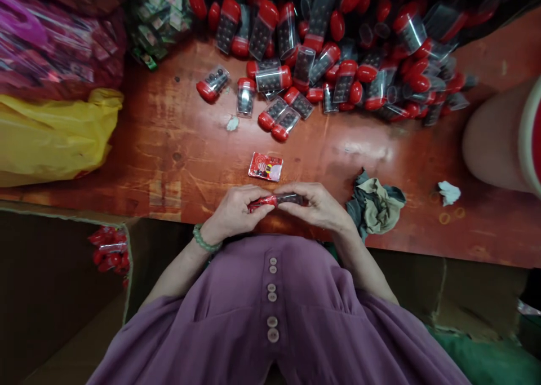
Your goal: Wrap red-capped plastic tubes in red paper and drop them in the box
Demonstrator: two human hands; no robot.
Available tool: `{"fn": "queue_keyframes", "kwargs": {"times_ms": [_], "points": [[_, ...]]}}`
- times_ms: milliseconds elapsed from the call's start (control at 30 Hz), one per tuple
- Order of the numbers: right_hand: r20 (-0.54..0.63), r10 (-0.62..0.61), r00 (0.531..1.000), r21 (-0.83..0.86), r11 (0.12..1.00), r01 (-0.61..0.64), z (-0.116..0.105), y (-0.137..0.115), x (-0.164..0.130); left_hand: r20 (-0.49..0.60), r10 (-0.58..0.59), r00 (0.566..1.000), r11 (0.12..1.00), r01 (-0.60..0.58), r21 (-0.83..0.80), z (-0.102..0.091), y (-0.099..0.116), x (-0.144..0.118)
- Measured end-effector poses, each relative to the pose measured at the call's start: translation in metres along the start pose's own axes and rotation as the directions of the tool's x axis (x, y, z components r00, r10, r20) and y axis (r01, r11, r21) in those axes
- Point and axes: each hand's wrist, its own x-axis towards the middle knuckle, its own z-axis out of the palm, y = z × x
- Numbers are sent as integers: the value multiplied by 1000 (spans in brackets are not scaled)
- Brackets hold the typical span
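Note:
Close to the table's front edge, my left hand (239,207) and my right hand (316,203) meet at one small container (284,199), which lies sideways between them. It has a red end in my left fingers and a clear part with dark contents at my right fingers. Both hands are closed around it, partly covering it. Just beyond them a small red printed packet (265,166) lies flat on the table. Farther back are several loose containers (268,78) of clear plastic with red ends and dark insides. A green bead bracelet (205,238) circles my left wrist.
A large heap of containers (316,18) fills the back of the wooden table (169,148). Yellow (54,137) and pink bags (63,52) stand left. A crumpled cloth (376,204), rubber bands (444,218) and a pale bucket (499,137) are right. An open cardboard box (129,272) sits below.

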Motion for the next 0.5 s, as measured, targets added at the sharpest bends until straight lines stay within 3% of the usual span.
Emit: {"fn": "queue_keyframes", "kwargs": {"times_ms": [200, 300, 400, 500], "points": [[83, 51, 995, 171, 983, -65, -4, 9, -5, 175, -253, 952, 928, 290, -235, 5, 1, 6], [68, 107, 992, 338, 933, -124, 4, 14, -9, 143, -379, 914, 849, 405, -340, 4, -1, 4], [-23, 197, 980, 497, 853, -159, 13, 18, -12, 67, -462, 884, 710, 414, -569, 4, -3, -5], [-101, 251, 963, 581, 800, -148, 19, 20, -13, 105, -489, 866, 496, 375, -783, 9, 0, -16]]}}
